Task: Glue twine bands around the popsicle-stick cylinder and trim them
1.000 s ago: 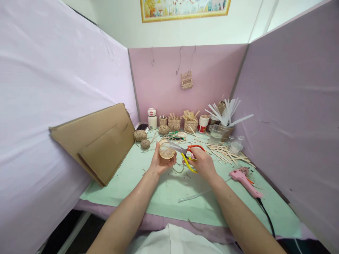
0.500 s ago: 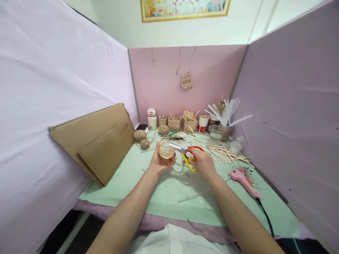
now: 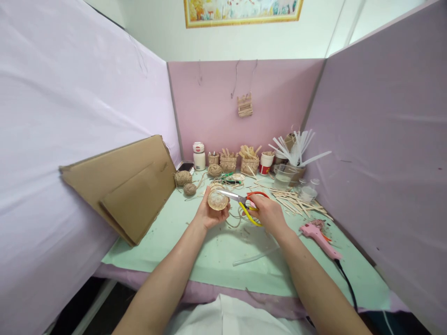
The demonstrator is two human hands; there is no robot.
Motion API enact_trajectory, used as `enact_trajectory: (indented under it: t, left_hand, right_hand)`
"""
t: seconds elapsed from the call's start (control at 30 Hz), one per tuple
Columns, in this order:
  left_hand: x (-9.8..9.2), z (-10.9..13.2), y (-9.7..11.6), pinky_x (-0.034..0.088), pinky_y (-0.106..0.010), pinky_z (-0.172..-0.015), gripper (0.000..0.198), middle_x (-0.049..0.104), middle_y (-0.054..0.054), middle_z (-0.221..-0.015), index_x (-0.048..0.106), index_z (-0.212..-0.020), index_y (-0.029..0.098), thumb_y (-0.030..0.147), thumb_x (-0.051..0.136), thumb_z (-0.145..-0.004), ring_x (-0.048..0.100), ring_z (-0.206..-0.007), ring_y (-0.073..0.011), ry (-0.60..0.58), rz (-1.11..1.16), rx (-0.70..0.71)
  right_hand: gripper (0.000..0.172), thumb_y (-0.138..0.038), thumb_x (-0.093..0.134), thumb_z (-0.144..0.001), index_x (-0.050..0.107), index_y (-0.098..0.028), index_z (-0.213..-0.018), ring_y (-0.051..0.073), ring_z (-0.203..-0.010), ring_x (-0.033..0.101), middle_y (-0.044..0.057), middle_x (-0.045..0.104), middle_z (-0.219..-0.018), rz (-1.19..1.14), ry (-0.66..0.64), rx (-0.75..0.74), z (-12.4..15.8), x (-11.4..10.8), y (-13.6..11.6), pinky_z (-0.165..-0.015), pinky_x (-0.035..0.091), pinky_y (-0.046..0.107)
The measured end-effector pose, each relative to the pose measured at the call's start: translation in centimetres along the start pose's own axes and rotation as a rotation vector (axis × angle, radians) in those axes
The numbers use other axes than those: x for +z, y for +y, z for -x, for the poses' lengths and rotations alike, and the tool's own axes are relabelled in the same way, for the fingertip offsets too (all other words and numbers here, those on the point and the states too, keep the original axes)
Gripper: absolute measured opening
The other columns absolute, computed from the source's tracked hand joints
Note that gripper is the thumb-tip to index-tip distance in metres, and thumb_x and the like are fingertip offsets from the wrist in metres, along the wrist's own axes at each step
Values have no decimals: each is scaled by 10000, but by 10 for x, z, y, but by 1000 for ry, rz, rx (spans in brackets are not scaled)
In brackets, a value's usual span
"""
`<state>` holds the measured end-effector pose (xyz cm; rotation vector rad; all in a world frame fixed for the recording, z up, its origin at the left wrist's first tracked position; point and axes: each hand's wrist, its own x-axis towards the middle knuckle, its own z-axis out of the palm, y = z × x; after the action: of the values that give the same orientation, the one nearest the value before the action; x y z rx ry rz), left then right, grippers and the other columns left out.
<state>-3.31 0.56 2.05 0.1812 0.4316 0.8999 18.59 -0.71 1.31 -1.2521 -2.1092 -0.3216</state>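
My left hand (image 3: 210,215) is closed around a small round cup-like piece (image 3: 218,200), pale and see-through at its flat end, with tan twine-like material about its side. In my right hand (image 3: 268,210) is a pair of scissors (image 3: 233,195) with one red and one yellow handle. The blades point left and reach the upper right edge of the round piece; whether they touch it I cannot tell. A loop of twine (image 3: 234,222) lies on the table below and between my hands.
A pink glue gun (image 3: 320,238) with a black cord lies at the right, near scattered wooden sticks (image 3: 295,201). A clear glue stick (image 3: 254,257) lies in front. Twine balls (image 3: 183,177), a white bottle (image 3: 199,157) and baskets (image 3: 250,165) stand behind. Cardboard (image 3: 139,190) leans at the left.
The view has shifted slightly. My hands keep nearly the same pose, with the scissor blades still at the round piece's upper edge.
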Motion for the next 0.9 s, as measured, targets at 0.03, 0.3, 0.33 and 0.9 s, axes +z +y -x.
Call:
enact_trajectory:
  t: [0.03, 0.3, 0.33, 0.9]
  left_hand:
    - [0, 0, 0, 507, -261, -515, 542, 656, -89, -783, 615, -910, 152, 668, 543, -764, 634, -699, -193, -2, 0, -3]
    - [2, 2, 3, 496, -251, -503, 521, 653, -86, -769, 614, -852, 155, 664, 554, -758, 626, -695, -192, 13, -1, -61]
    - [2, 2, 4, 495, -252, -505, 517, 651, -86, -769, 616, -852, 156, 662, 552, -760, 624, -693, -191, 12, 1, -62]
    - [0, 13, 2, 505, -338, -726, 705, 666, -101, -948, 543, -1226, 162, 580, 696, -679, 643, -843, -224, -310, -204, 271]
  right_hand:
    - [190, -374, 663, -813, 639, -209, -904, 202, -716, 638, 40, 701, -770, 1, 3, -2, 0, 0, 0, -542, 335, 263]
    - [133, -350, 630, -828, 630, -229, -883, 198, -702, 631, 42, 699, -758, 18, -16, 10, 1, -2, -1, -514, 289, 248]
    - [126, -347, 618, -833, 629, -232, -881, 193, -689, 625, 38, 696, -756, 5, -24, 24, 1, -2, -1, -514, 285, 245]
    - [214, -398, 541, -845, 604, -207, -917, 166, -551, 495, 19, 617, -650, -90, 9, 478, -2, 2, 12, -494, 204, 245]
